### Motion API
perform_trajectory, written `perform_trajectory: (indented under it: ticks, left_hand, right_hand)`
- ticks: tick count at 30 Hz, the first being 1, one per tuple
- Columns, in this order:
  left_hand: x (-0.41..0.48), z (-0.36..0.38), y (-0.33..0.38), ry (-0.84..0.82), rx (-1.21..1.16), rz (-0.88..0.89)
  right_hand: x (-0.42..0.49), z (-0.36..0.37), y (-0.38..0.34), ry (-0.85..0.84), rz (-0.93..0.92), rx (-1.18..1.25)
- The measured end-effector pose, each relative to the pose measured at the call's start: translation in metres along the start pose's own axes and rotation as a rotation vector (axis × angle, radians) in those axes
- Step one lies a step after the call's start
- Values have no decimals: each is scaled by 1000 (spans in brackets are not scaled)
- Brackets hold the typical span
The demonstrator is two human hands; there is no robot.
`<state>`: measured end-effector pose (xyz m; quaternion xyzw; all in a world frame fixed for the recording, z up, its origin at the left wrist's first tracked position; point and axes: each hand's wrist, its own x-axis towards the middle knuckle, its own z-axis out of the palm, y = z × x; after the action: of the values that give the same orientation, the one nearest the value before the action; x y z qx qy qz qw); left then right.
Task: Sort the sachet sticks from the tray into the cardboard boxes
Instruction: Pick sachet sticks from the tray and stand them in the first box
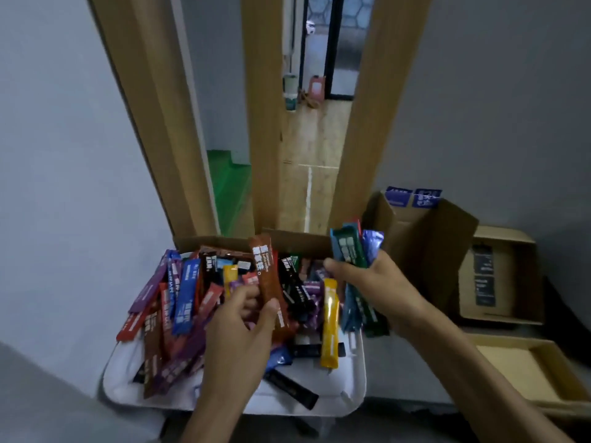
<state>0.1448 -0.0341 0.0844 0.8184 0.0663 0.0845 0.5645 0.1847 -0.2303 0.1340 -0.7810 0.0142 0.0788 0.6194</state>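
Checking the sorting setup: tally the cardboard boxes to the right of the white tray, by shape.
Tall open brown cardboard box: 1
Shallow flat brown cardboard boxes: 2
Total: 3

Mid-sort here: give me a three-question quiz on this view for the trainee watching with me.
1. True or false: the left hand pinches a brown sachet stick upright over the white tray.
2. What does the right hand hold? A) one yellow stick B) a bundle of green and blue sticks C) nothing
3. Fill in: the yellow sachet stick lies in the ____.

Key
1. True.
2. B: several sticks fan out above and below its fist.
3. Tray, near its right side; the shallow cardboard box at lower right shows no sticks.
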Motion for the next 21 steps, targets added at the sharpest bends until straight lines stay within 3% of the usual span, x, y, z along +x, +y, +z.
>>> perform_trajectory:
  ticks: [5, 12, 18, 21]
  left_hand:
    - [-10, 58, 40, -116, -62, 54]
    - [-32, 138, 81, -353, -182, 41]
    - [-24, 165, 107, -314, -264, 42]
    - [-28, 162, 109, -235, -272, 47]
  right_hand:
    - [-54, -25, 41, 54, 188, 148]
    - [-84, -99, 74, 170, 251, 277]
    - [-89, -127, 85, 193, 249, 274]
    - [-90, -145, 77, 203, 197, 138]
